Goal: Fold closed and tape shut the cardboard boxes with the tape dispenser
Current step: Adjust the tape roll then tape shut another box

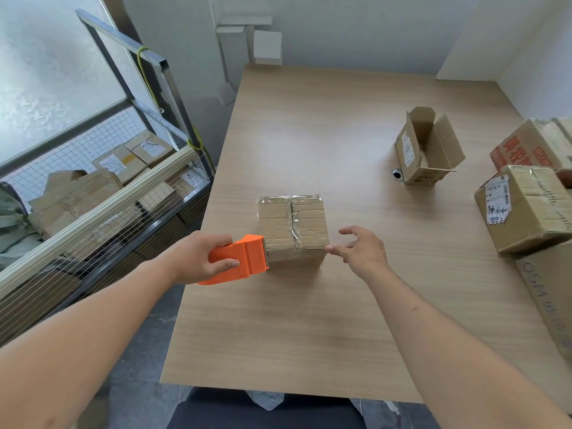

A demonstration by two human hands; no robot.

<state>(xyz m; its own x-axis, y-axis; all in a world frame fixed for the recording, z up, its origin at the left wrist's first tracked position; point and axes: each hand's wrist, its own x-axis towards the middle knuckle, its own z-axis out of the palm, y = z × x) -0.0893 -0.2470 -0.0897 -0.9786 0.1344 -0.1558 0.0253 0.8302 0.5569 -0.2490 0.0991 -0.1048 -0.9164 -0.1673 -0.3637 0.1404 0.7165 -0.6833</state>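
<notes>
A person's left hand (198, 258) grips the handle of an orange tape dispenser (240, 260), fingers curled around it, its front edge pressed against the near left side of a small closed cardboard box (292, 230). The right hand (360, 250) hovers relaxed with fingers spread, holding nothing, one fingertip touching the box's near right corner. The box sits near the middle of a light wood-grain table (309, 329), its top flaps folded shut and clear tape running along the centre seam and across the lid.

To the right, a larger taped box (523, 209) with a white shipping label rests on top of another carton (548, 298) at the table's edge, and a box printed with red characters (526, 144) stands just behind them. Farther back on the table, well apart from the hands, a narrow open box (425, 150) stands with its flaps up, a small dark round object (396, 174) just beside its left base.

Left of the table, a wire-mesh cart (102, 196) with a padded cream rail holds a jumble of labelled cartons. Flattened white boxes (247, 41) lean against the far wall.
</notes>
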